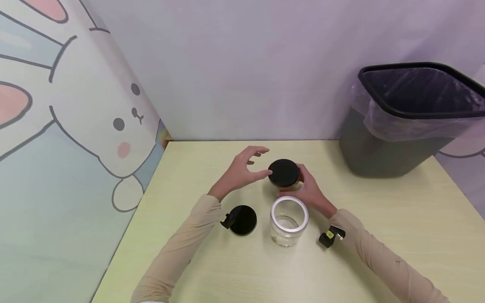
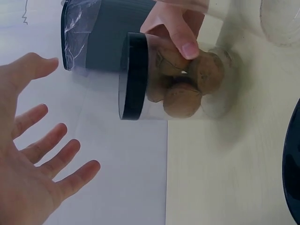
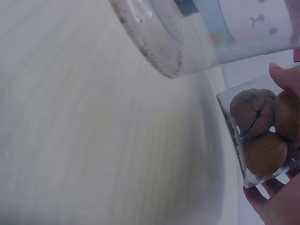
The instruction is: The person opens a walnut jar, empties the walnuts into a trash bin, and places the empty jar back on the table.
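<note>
Nearest the lens, the empty open jar stands upright on the table, and just behind it sits the walnut jar, the one in play. Right hand wraps its clear wall, fingers curled round it, thumb visible over the walnuts in the left wrist view. Left hand hovers beside the black lid, fingers spread and relaxed, gripping nothing; whether a fingertip touches the rim, I cannot tell. That jar stands upright, long axis vertical, lid up, base on the table. Left of the empty jar lies a loose black lid; well off to its right and behind stands the lined bin. Risk, as I judge it: a hard twist or a slipping grip on that smooth wall could tip the walnut jar into the empty one and knock it over.
</note>
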Action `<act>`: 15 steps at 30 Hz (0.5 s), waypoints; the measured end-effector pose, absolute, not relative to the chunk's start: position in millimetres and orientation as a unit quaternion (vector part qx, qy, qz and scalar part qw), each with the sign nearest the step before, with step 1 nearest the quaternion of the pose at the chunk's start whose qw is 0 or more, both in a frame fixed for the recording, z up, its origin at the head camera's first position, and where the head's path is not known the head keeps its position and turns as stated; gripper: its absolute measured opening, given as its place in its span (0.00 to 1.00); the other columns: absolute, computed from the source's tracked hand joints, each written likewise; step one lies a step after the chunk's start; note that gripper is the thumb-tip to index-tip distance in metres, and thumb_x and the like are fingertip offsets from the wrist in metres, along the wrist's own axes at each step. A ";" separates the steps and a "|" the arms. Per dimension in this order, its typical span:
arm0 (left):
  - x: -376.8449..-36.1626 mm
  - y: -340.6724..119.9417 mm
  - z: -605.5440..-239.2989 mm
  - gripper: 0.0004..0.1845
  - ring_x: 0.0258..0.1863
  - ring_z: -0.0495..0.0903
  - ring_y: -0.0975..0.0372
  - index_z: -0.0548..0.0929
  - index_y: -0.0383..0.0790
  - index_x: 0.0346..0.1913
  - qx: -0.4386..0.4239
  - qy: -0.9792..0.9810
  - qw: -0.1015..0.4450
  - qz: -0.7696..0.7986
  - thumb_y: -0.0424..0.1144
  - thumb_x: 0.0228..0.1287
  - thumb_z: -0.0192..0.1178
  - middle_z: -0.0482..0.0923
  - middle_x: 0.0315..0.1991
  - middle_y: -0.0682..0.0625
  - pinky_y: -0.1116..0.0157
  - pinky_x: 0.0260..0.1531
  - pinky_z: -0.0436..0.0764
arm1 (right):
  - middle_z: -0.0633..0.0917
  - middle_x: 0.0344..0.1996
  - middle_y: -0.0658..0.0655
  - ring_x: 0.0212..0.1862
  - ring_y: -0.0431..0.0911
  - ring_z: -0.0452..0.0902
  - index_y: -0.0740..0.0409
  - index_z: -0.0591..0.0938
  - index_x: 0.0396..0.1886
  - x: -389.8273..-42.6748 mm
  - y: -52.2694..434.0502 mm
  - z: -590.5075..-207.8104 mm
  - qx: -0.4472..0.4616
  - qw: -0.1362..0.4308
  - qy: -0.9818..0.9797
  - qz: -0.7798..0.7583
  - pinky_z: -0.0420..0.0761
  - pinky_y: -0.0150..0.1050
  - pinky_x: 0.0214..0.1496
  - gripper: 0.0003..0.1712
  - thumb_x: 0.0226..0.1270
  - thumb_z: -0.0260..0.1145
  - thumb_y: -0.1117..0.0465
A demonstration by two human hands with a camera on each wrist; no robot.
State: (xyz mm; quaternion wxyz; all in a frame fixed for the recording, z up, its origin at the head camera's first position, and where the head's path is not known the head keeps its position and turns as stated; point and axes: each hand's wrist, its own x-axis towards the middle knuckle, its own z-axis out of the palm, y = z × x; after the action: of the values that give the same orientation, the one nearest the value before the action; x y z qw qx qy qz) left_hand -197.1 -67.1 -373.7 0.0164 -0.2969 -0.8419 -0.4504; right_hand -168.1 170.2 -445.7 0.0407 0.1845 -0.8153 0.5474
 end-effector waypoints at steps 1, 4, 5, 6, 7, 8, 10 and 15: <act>-196.4 -67.2 -373.9 0.30 0.55 0.70 0.65 0.72 0.52 0.62 -0.297 -0.842 0.015 -0.451 0.49 0.55 0.68 0.70 0.57 0.60 0.62 0.50 0.74 | 0.77 0.53 0.59 0.52 0.50 0.72 0.62 0.66 0.62 -166.3 170.5 -441.4 0.186 0.043 -0.818 0.543 0.70 0.46 0.53 0.49 0.39 0.81 0.63; -193.8 -66.9 -373.0 0.31 0.55 0.69 0.66 0.72 0.52 0.62 -0.298 -0.839 0.010 -0.454 0.49 0.54 0.69 0.70 0.57 0.61 0.63 0.50 0.74 | 0.77 0.51 0.59 0.51 0.50 0.72 0.62 0.67 0.62 -162.3 172.1 -431.3 0.186 0.048 -0.825 0.532 0.70 0.48 0.53 0.48 0.39 0.81 0.64; -193.0 -66.6 -372.6 0.31 0.55 0.69 0.66 0.72 0.53 0.62 -0.300 -0.838 0.009 -0.456 0.49 0.54 0.69 0.70 0.57 0.61 0.63 0.50 0.74 | 0.77 0.50 0.59 0.51 0.50 0.72 0.63 0.67 0.62 -161.3 172.8 -428.8 0.185 0.051 -0.826 0.530 0.69 0.49 0.53 0.48 0.38 0.81 0.64; -192.2 -66.0 -372.2 0.31 0.55 0.69 0.66 0.72 0.53 0.61 -0.301 -0.837 0.008 -0.458 0.48 0.54 0.69 0.70 0.57 0.61 0.63 0.50 0.74 | 0.78 0.49 0.59 0.50 0.50 0.72 0.63 0.67 0.61 -160.5 173.6 -426.7 0.184 0.053 -0.827 0.529 0.69 0.50 0.53 0.48 0.38 0.81 0.64; -191.4 -65.4 -372.0 0.31 0.55 0.69 0.66 0.72 0.53 0.61 -0.302 -0.836 0.007 -0.458 0.48 0.54 0.69 0.70 0.57 0.61 0.63 0.50 0.74 | 0.78 0.48 0.59 0.50 0.49 0.72 0.63 0.67 0.61 -159.6 174.5 -424.9 0.184 0.056 -0.829 0.525 0.69 0.50 0.52 0.48 0.38 0.82 0.64; -190.6 -64.5 -371.8 0.31 0.55 0.69 0.66 0.72 0.53 0.61 -0.304 -0.834 0.007 -0.460 0.48 0.54 0.69 0.70 0.57 0.61 0.64 0.50 0.74 | 0.78 0.47 0.58 0.49 0.49 0.72 0.63 0.67 0.61 -158.8 175.4 -423.1 0.184 0.058 -0.830 0.523 0.69 0.50 0.52 0.48 0.37 0.82 0.64; -189.3 -62.9 -371.7 0.31 0.55 0.69 0.66 0.72 0.53 0.61 -0.307 -0.830 0.005 -0.465 0.47 0.53 0.69 0.70 0.57 0.60 0.64 0.51 0.74 | 0.79 0.46 0.58 0.48 0.48 0.72 0.63 0.68 0.60 -157.2 177.5 -419.8 0.186 0.064 -0.833 0.518 0.69 0.50 0.51 0.48 0.37 0.82 0.65; -186.1 -57.8 -372.2 0.31 0.56 0.69 0.66 0.72 0.53 0.62 -0.312 -0.816 -0.002 -0.487 0.46 0.53 0.70 0.69 0.58 0.58 0.61 0.52 0.74 | 0.79 0.44 0.57 0.47 0.47 0.72 0.64 0.69 0.59 -152.6 181.4 -409.5 0.194 0.079 -0.841 0.498 0.69 0.48 0.50 0.47 0.35 0.82 0.65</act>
State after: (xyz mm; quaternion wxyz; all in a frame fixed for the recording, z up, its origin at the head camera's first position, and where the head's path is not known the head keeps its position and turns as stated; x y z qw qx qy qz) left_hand -186.1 -57.8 -372.2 -0.0025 -0.3119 -0.8156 -0.4874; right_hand -152.6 181.4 -409.5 0.0791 0.1937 -0.8413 0.4984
